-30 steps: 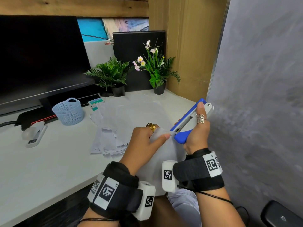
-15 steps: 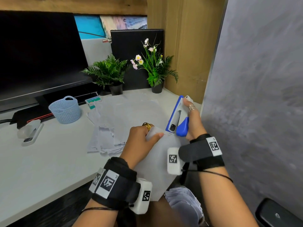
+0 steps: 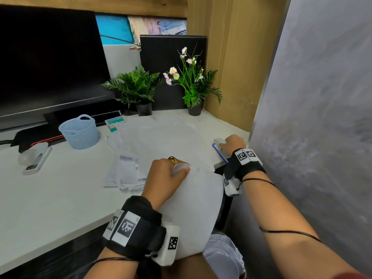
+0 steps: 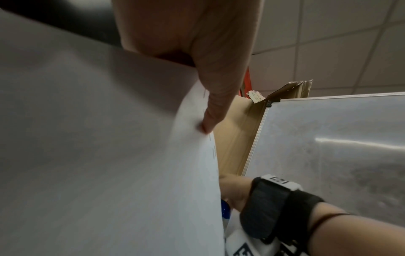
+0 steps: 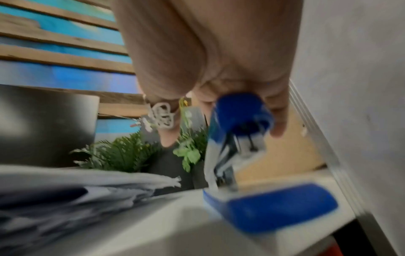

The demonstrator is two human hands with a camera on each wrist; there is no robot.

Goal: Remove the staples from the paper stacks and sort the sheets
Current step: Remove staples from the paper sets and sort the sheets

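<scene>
My left hand pinches the top corner of a white paper stack that hangs off the desk's front edge toward my lap. Several staples show along the stack's top edge, just right of my thumb. In the left wrist view my thumb presses on that same paper stack. My right hand is at the desk's right front corner and grips a blue and white stapler. The right wrist view shows the stapler hinged apart, its base on the desk, my fingers curled over its upper part.
Loose white sheets lie spread mid-desk, with a heap of folded papers left of my left hand. Further left stand a blue basket and a white stapler. Two potted plants and a monitor stand behind; a whiteboard walls off the right.
My right hand has drawn the stapler away from the stack's corner and lowered it onto the desk at the right. My left hand still pinches the stack.
</scene>
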